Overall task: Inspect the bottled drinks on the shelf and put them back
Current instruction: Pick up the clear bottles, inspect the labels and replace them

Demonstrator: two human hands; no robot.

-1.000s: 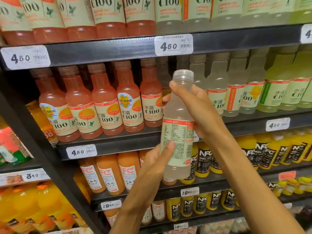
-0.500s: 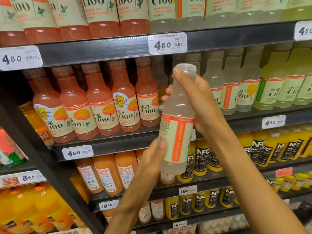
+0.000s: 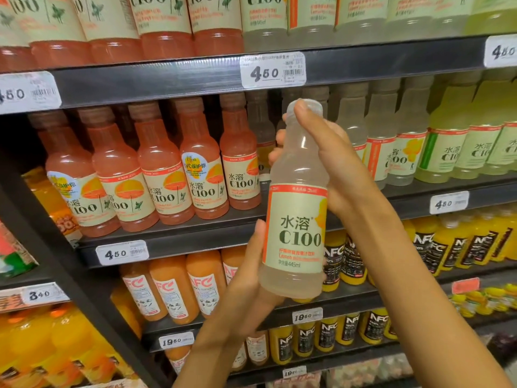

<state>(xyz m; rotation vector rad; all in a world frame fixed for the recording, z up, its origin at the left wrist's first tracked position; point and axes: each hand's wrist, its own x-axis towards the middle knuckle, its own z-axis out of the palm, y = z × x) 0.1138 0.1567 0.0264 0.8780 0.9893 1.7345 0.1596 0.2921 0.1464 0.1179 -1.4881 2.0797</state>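
Before the shelf edge point(image 3: 195, 239), both hands, left hand point(image 3: 246, 287) and right hand point(image 3: 330, 163), apparently grip the lemon bottle point(image 3: 296, 219).

I see white price tags clipped along the dark rail fronts: one reading 4.50 point(image 3: 272, 70) at top centre, another 4.50 point(image 3: 122, 252) lower left, and a 19.50 tag point(image 3: 307, 315) further down. At the far left a 3.40 tag point(image 3: 42, 294) sits beside a neighbouring rack with a green and red packet point(image 3: 11, 253). A red tag point(image 3: 465, 285) shows at right.
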